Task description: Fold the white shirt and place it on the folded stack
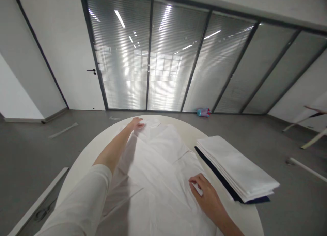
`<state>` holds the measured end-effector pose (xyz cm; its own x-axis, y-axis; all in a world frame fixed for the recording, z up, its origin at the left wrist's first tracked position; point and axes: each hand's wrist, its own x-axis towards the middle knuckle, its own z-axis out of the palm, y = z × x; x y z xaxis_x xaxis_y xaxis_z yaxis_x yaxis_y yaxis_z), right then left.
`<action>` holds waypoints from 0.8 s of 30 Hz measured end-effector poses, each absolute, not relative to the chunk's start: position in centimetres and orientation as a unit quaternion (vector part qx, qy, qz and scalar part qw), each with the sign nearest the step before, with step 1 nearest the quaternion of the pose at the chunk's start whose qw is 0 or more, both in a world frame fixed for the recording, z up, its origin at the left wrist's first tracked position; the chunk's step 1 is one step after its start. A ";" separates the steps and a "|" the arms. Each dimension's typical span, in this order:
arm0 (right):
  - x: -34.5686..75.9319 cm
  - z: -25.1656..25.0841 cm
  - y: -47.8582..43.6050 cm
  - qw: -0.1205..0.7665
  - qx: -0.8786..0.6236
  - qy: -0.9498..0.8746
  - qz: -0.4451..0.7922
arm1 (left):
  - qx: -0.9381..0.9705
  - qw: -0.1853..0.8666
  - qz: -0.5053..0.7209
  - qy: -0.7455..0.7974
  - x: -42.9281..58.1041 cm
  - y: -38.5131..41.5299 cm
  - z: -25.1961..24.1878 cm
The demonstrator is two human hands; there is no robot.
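Note:
A white shirt [158,161] lies spread across a round white table [84,157]. My left hand [136,123] reaches to the far end of the shirt, near its collar, with fingers closed on the cloth. My right hand [204,191] rests on the shirt's right side near me, its fingers curled and pinching the fabric. My left arm wears a white sleeve.
A stack of folded white garments [237,167] with a dark one at the bottom sits on the table's right edge. Beyond the table are a glass partition with blinds, a white door, a pink-and-blue bottle [203,112] on the floor, and loose strips and furniture legs.

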<state>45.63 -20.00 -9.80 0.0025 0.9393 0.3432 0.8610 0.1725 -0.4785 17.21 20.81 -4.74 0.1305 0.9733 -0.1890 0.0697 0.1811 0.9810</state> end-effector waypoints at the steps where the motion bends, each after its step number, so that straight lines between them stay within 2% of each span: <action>1: 45.6 -9.7 -20.0 0.303 -0.642 -0.701 0.068 | 0.497 0.560 0.403 0.526 17.6 21.5 -5.1; 9: 45.5 -8.9 -20.4 0.312 -0.637 -0.701 0.076 | 0.598 0.484 0.415 0.485 16.9 22.1 -7.5; 14: 44.7 -6.6 -19.2 0.248 -0.639 -0.727 0.023 | 0.715 0.375 0.392 0.440 13.8 19.5 -9.1; 20: 40.7 -1.1 -6.8 0.238 -0.588 -0.773 -0.013 | 0.788 0.250 0.357 0.436 13.4 18.2 -10.4; 24: 37.2 -0.5 4.3 0.171 -0.588 -0.790 -0.025 | 0.818 0.191 0.335 0.427 13.6 18.2 -10.5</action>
